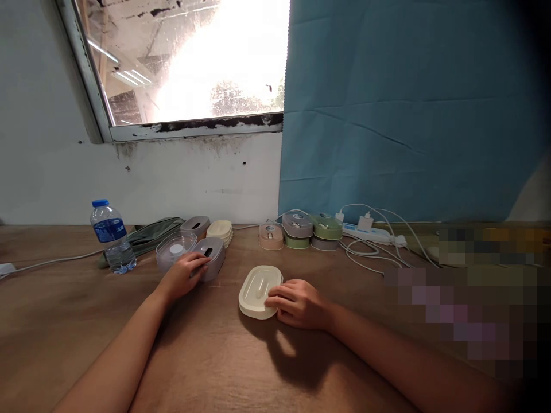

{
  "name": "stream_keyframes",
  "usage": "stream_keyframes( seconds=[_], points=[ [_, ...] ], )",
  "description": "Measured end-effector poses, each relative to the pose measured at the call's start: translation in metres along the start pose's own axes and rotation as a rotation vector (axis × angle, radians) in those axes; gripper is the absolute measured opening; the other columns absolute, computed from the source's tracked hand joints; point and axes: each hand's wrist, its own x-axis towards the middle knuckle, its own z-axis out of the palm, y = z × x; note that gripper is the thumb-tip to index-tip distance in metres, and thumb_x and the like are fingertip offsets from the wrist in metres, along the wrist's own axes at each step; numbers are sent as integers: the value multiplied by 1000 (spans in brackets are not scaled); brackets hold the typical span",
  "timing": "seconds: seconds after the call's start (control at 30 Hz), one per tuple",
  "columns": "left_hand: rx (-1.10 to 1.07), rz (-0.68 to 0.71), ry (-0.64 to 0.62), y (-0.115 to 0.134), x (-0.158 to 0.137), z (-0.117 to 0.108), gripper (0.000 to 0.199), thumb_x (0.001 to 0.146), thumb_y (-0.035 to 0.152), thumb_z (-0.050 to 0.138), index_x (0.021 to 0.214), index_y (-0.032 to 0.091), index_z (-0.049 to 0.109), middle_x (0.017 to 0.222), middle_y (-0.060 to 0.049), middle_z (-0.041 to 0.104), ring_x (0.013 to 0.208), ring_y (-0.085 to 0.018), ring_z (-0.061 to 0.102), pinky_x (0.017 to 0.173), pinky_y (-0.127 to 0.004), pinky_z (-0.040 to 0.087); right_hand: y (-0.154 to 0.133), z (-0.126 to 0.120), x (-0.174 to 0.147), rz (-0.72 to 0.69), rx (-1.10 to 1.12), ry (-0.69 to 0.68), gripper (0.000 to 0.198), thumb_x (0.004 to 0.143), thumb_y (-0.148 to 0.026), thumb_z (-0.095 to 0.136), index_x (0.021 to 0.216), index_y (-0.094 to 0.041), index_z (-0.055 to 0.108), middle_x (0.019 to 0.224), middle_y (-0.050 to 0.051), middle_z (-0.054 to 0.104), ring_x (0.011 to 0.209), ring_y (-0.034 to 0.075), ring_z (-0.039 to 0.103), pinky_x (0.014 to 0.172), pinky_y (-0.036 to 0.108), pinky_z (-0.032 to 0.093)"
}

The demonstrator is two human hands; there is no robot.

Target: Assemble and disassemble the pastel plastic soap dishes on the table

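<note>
My right hand (301, 304) grips the right edge of a shallow cream oval lid (253, 289) with a raised ridge along its middle. The lid appears held just over the table, with a shadow under it. To the left, my left hand (183, 276) has its fingers bent over the near side of a mauve-grey oval box (215, 265) with a dark slot on top. Its thumb is partly hidden. Right behind that hand stands a clear plastic container (162, 252) with a white round spot inside.
Behind sit another slotted box (198, 225) and stacked cream lids (220, 230). Farther right are a pink box (271, 236) and stacked mauve and green boxes (326, 227). A water bottle (112, 238), a dark green pouch (150, 235) and a power strip (370, 234) with cables line the wall.
</note>
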Motion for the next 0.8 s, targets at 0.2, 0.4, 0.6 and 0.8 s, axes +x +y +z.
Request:
stream_keyframes(
  seconds=[0.2,0.4,0.6,0.8],
  points=[
    [43,-30,-8,5,1,0,31,85,34,43,106,19,60,108,-9,61,99,-22,56,88,-36,45,-1,-1,1,14,2,-19,21,76,-13,45,92,-20,56,87,3,65,65,11,58,57,23,41],
    [80,-6,-13,4,0,8,35,84,34,45,114,19,56,112,-9,61,103,-23,55,90,-38,44,0,-1,2,16,-1,-23,21,76,-13,46,92,-20,56,87,2,64,64,10,57,57,23,41],
    [65,-7,12,3,0,8,34,84,33,45,114,22,57,110,-6,62,101,-22,56,89,-37,45,0,1,0,18,-2,-40,20,77,-13,44,92,-20,56,87,3,64,65,11,57,57,23,41],
    [32,-31,-5,2,0,8,36,83,33,47,115,19,56,112,-9,61,102,-22,55,88,-36,45,1,2,-1,20,-7,-23,21,75,-13,46,92,-21,56,87,1,64,64,10,57,57,23,41]
  ],
)
